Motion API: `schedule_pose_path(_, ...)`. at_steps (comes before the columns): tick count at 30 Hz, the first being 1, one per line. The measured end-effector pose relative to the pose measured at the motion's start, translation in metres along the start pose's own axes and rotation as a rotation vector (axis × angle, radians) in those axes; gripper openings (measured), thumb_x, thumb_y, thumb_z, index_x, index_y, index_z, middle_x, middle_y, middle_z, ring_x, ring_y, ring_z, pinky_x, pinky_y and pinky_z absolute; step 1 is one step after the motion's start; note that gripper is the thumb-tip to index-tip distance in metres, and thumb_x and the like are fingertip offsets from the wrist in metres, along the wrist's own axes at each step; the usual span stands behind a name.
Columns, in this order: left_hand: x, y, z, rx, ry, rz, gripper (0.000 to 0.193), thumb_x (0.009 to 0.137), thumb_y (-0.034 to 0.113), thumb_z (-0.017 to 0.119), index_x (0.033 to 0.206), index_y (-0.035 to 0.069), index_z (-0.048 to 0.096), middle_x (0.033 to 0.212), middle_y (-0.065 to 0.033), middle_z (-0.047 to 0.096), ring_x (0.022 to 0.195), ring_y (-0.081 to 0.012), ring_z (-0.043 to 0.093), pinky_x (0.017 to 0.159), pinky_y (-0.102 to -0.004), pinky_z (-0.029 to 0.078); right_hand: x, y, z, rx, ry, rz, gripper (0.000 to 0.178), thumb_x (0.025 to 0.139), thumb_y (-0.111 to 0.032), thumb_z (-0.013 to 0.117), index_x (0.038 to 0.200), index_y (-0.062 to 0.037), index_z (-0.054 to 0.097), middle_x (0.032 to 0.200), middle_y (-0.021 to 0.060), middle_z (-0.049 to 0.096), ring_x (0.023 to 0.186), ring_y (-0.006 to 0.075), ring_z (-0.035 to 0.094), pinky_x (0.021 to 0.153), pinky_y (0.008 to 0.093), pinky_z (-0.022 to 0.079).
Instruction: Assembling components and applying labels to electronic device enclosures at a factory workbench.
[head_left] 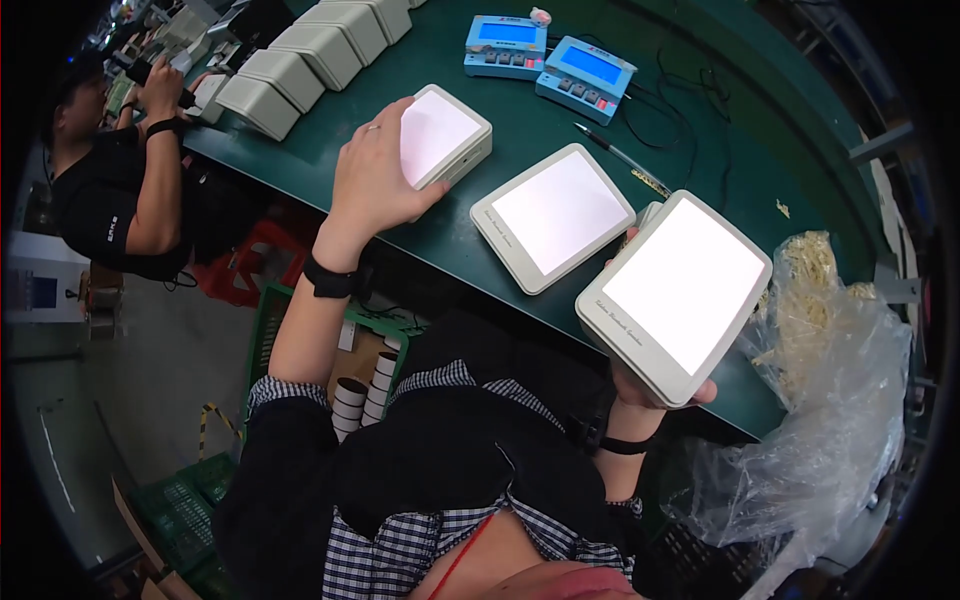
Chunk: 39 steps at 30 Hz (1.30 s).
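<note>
My left hand (370, 180) is closed around a cream box with a lit white panel (440, 135) that stands on the green table (420, 245), its thumb along the near side. From beneath, my right hand (640, 388) holds up a second cream box with a lit panel (685, 290), tilted toward me at the table's near edge; most of those fingers are hidden behind it. Between the two, a third cream box with a lit panel (560, 215) rests face up on the table, touched by neither hand.
Two blue devices with small displays (505, 45) stand at the back, with black cables (690, 90) to their right. A pen (625, 158) lies nearby. Cream boxes (320, 50) line the far left. A clear plastic bag (830, 400) hangs at right. A co-worker (120, 190) stands left.
</note>
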<state>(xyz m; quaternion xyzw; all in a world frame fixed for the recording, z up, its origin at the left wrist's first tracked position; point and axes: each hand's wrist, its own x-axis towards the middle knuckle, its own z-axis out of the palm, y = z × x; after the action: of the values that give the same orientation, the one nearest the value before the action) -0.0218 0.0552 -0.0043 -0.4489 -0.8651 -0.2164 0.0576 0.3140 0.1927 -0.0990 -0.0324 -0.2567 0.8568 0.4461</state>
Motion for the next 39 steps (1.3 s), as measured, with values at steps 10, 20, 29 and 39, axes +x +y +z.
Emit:
schedule_pose_path(10,-0.024,-0.005,0.0,-0.031,0.043,0.089,0.096,0.055,0.025,0.074,0.141,0.009,0.035,0.138,-0.0289,0.045,0.125,-0.0429,0.046,0.1,-0.0485,0.037,0.014,0.001,0.043,-0.247,-0.109,0.0,0.112,0.073,-0.068,0.062,0.149,0.0016,0.018,0.151,0.0246,0.027,0.132,0.0409,0.039,0.109,0.0496,0.035)
schedule_pose_path(20,-0.025,-0.004,0.001,-0.007,0.051,0.075,0.096,0.054,0.023,0.073,0.141,0.009,0.036,0.141,-0.0261,0.044,0.127,-0.0427,0.044,0.103,-0.048,0.035,0.026,0.003,0.084,-0.102,0.054,0.103,0.135,0.051,-0.064,0.086,0.154,-0.0232,0.009,0.156,0.0247,0.008,0.133,0.0458,0.037,0.096,0.0712,0.04)
schedule_pose_path(29,-0.026,-0.003,0.004,0.011,0.066,0.088,0.096,0.054,0.024,0.072,0.142,0.011,0.036,0.14,-0.0288,0.044,0.125,-0.0437,0.045,0.1,-0.0489,0.035,0.033,0.0,0.101,-0.313,0.347,0.27,0.134,0.05,-0.063,0.084,0.153,-0.0182,0.012,0.153,0.0262,0.017,0.131,0.0444,0.041,0.097,0.0702,0.039)
schedule_pose_path(39,-0.025,-0.001,0.001,0.025,0.043,0.059,0.095,0.053,0.023,0.071,0.141,0.012,0.036,0.14,-0.0262,0.044,0.127,-0.0423,0.043,0.101,-0.0482,0.034,-0.049,0.013,-0.034,0.088,-0.026,0.066,0.107,0.068,-0.05,0.063,0.149,0.0038,0.019,0.146,0.0296,0.033,0.132,0.0448,0.039,0.108,0.0553,0.036)
